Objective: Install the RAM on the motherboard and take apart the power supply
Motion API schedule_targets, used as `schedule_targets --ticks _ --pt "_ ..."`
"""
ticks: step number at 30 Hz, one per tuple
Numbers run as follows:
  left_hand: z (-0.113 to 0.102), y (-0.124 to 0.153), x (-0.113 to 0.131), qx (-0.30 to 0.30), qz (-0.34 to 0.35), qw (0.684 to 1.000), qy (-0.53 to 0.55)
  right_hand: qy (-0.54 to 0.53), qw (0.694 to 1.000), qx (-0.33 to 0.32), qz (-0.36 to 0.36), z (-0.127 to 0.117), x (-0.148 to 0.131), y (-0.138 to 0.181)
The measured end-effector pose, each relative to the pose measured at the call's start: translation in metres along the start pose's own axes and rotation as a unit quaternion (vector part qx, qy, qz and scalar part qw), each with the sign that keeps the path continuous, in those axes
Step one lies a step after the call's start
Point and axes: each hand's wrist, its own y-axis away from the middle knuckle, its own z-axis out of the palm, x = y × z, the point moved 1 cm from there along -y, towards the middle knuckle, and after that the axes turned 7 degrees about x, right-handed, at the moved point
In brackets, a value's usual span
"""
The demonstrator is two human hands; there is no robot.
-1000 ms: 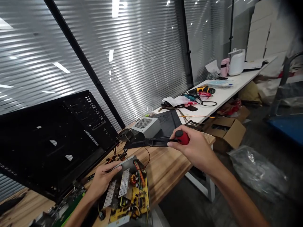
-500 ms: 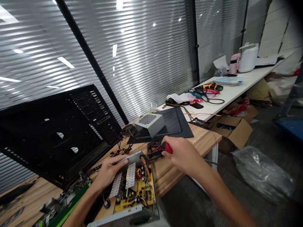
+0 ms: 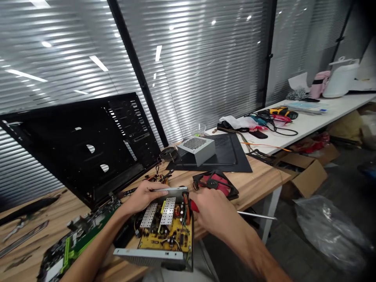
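Note:
My left hand (image 3: 146, 199) is closed on the upper metal edge of an opened computer power supply (image 3: 149, 254). Inside that casing sit a yellow circuit board, two perforated silver heat sinks and a bundle of coloured wires (image 3: 187, 209). In my right hand (image 3: 214, 207) is a screwdriver (image 3: 194, 206) with a red handle, its long shaft pointing out to the right. The knuckles of this hand are beside the wire bundle at the casing's right side. Just beyond them a black fan with red blades (image 3: 221, 184) lies on the wooden table.
A grey vented metal cover (image 3: 196, 150) rests on a black panel (image 3: 239, 158) behind the fan. To the left stand a large black computer case panel (image 3: 73, 152) and a green circuit board (image 3: 79, 239). Cables and a yellow drill (image 3: 283, 112) lie on the white table.
My right hand has moved from the fan back toward the power supply, still with the screwdriver. The fan, tilted before, now lies flatter with its red blades showing. The view has shifted left.

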Motion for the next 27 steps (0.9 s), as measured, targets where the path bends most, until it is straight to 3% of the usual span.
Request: schedule_targets --ticks 10,14,21,27 --pt "0.0 0.0 -0.001 -0.02 0.019 0.999 0.023 0.105 0.994 -0.031 0.011 0.008 -0.002 -0.001" --pt "0.002 0.001 -0.004 -0.017 0.024 0.999 0.025 0.102 0.995 -0.008 -0.017 0.01 0.0 -0.002" --pt "0.007 0.001 -0.007 0.01 0.054 0.998 0.017 0.068 0.991 0.096 -0.071 0.023 0.013 -0.006" --pt "0.007 0.002 -0.005 0.0 0.054 0.998 0.014 0.042 0.964 0.26 -0.02 -0.009 0.046 0.008"
